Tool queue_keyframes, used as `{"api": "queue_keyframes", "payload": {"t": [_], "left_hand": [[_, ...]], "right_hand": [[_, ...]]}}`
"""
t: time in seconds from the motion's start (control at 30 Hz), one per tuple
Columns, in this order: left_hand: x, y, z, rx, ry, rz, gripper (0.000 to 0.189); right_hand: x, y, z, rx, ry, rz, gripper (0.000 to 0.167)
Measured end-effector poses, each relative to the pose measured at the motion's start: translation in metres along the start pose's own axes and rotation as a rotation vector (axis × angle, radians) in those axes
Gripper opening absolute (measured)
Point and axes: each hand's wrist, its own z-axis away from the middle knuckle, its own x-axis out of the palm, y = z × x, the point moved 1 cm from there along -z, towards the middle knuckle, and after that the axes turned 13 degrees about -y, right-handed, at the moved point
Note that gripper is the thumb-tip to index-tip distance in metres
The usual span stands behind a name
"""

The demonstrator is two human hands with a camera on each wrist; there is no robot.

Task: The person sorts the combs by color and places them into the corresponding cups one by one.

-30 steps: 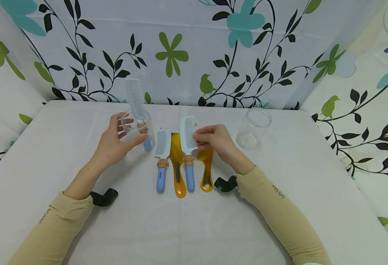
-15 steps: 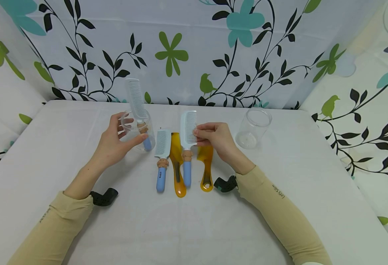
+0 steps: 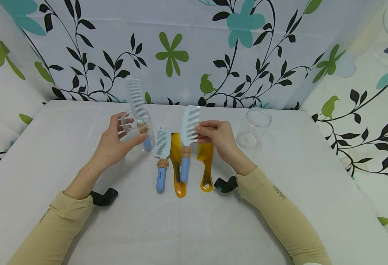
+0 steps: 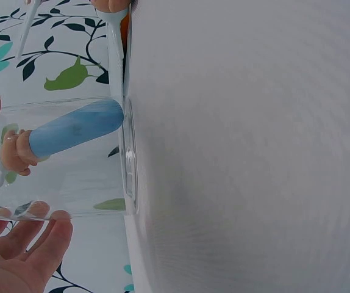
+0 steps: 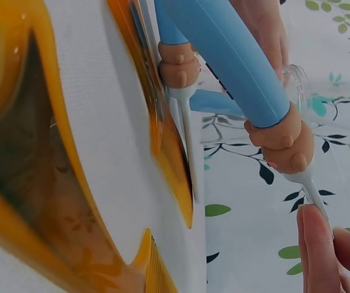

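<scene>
In the head view my left hand [image 3: 112, 145] holds a clear plastic cup [image 4: 83, 183] upright on the table, thumb on one side and fingers on the other. A comb [image 3: 135, 95] with a blue handle stands in that cup, handle down, teeth above the rim. My right hand [image 3: 218, 138] pinches a second pale comb [image 3: 190, 123] by the side of its toothed head. Its blue handle [image 5: 236, 61] hangs clear of the table, tilted in the right wrist view. Below lie another blue-handled comb [image 3: 161, 178] and two amber combs, one left [image 3: 175, 149] and one right [image 3: 207, 167].
A second clear cup [image 3: 253, 129] stands to the right, beyond my right hand. White cloth covers the table [image 3: 187, 228], and a leaf-patterned curtain [image 3: 180, 88] rises behind its back edge. Black wrist cameras, left [image 3: 104, 197] and right [image 3: 226, 183], stick out by the sleeves.
My right hand has raised the pinched comb off the table and moved it slightly away from me, its handle now overlapping the left amber comb. The left hand and its cup stay still.
</scene>
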Motion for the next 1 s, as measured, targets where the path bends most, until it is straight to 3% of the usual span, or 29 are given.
{"api": "queue_keyframes", "payload": {"t": [1.0], "left_hand": [[0.002,0.001,0.001,0.000,-0.001,-0.006,0.091]], "right_hand": [[0.004,-0.011,0.008,-0.147,0.044,-0.062,0.028]]}}
